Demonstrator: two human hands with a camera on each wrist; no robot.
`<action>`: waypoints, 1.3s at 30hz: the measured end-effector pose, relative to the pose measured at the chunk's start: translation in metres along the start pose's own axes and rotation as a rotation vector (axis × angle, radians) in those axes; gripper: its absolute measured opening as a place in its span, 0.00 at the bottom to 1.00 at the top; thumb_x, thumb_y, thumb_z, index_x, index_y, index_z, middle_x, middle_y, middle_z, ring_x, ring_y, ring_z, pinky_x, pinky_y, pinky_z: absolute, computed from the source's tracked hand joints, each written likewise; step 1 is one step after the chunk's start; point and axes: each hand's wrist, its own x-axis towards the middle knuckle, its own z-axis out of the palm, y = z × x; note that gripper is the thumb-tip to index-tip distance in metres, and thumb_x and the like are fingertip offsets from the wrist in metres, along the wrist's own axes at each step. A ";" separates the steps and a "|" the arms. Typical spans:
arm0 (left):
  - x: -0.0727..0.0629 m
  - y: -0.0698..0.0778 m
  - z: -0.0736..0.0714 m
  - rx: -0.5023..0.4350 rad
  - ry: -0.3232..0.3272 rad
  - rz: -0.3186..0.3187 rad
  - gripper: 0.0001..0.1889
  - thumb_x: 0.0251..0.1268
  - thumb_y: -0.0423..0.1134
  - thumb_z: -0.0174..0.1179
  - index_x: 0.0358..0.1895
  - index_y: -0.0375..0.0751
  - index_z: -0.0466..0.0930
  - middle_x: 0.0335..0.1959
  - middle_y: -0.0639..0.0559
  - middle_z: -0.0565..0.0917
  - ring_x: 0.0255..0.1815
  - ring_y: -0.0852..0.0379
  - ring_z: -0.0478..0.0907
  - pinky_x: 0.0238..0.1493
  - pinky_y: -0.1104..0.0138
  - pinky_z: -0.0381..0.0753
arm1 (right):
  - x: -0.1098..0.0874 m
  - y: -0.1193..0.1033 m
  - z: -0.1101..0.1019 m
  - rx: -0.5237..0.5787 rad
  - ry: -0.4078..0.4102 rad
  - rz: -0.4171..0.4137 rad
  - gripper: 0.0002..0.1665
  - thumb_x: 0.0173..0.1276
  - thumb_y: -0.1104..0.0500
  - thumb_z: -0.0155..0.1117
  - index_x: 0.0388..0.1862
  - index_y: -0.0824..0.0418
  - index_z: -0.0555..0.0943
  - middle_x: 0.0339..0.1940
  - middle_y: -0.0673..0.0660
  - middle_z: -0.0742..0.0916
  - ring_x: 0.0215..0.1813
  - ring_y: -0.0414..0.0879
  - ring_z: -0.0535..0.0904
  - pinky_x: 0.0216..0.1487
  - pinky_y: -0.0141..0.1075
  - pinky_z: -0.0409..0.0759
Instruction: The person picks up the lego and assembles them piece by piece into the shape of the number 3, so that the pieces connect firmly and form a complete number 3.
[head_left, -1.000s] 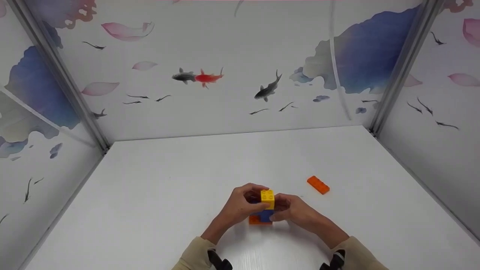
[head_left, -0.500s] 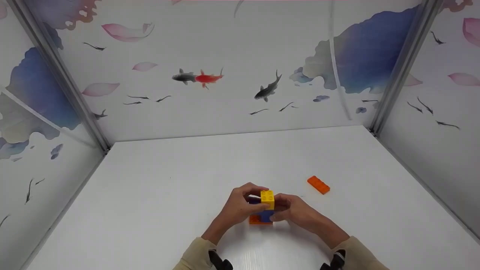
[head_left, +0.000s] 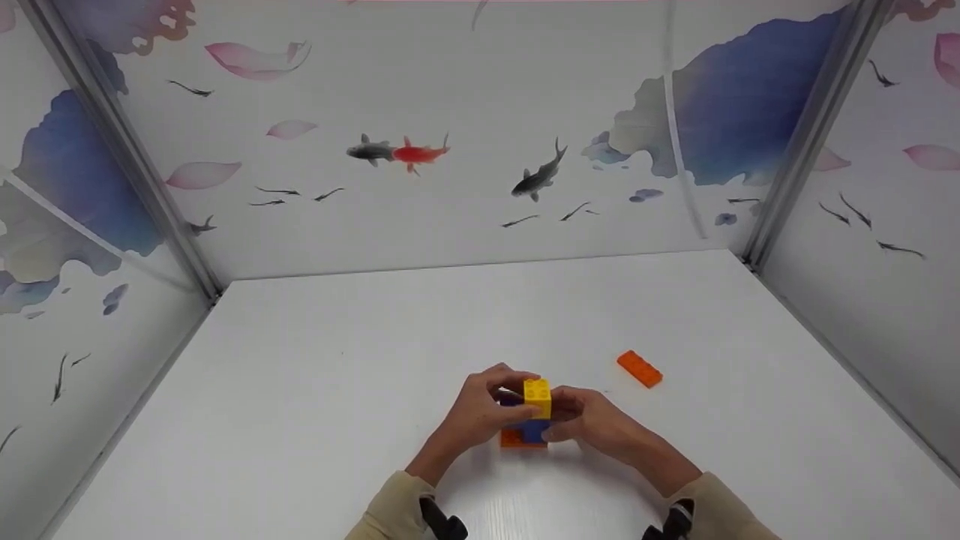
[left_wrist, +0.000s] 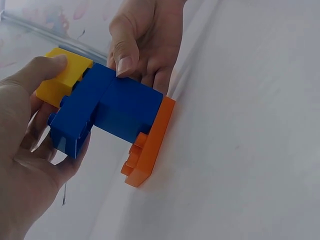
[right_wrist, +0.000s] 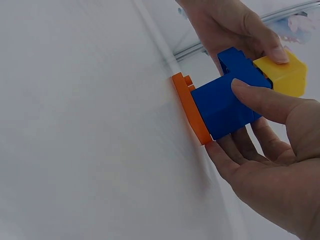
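A small stack of toy building bricks stands on the table between both hands. Its base is a flat orange brick [left_wrist: 150,145] with studs showing on one side. A blue brick [left_wrist: 129,107] rises from that base, and a longer blue brick [left_wrist: 80,110] lies across it, jutting toward the left. On top sits a yellow brick [head_left: 537,399], over the right end of the long one. My left hand [head_left: 478,414] pinches the yellow brick, thumb on its near face. My right hand [head_left: 598,426] grips the lower blue brick [right_wrist: 222,106] from the right, thumb on its near face.
Another flat orange brick [head_left: 640,368] lies on the white table [head_left: 360,375], beyond the right hand. Printed wall panels [head_left: 450,90] enclose the table at the back and both sides.
Both hands keep their hold on the stack. The whole head view shifts very slightly; otherwise nothing visibly moves.
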 end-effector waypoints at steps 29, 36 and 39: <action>-0.003 -0.006 0.004 -0.055 -0.035 -0.017 0.21 0.63 0.46 0.69 0.59 0.52 0.81 0.53 0.52 0.84 0.54 0.56 0.81 0.61 0.64 0.81 | -0.005 0.003 -0.003 0.030 -0.030 -0.038 0.31 0.62 0.58 0.74 0.63 0.58 0.77 0.65 0.57 0.82 0.68 0.53 0.78 0.70 0.47 0.76; -0.006 -0.018 -0.007 -0.008 -0.071 -0.030 0.21 0.64 0.47 0.68 0.59 0.46 0.80 0.57 0.50 0.83 0.56 0.55 0.80 0.62 0.64 0.81 | -0.004 0.000 -0.002 0.031 -0.026 -0.028 0.33 0.62 0.58 0.74 0.66 0.57 0.76 0.67 0.57 0.81 0.68 0.53 0.77 0.70 0.47 0.75; -0.006 -0.023 -0.013 -0.009 -0.097 -0.027 0.20 0.65 0.46 0.68 0.58 0.45 0.81 0.56 0.48 0.84 0.56 0.54 0.80 0.62 0.62 0.81 | -0.003 0.000 -0.001 0.023 -0.013 -0.024 0.33 0.62 0.58 0.74 0.66 0.57 0.76 0.66 0.57 0.82 0.67 0.52 0.79 0.71 0.48 0.75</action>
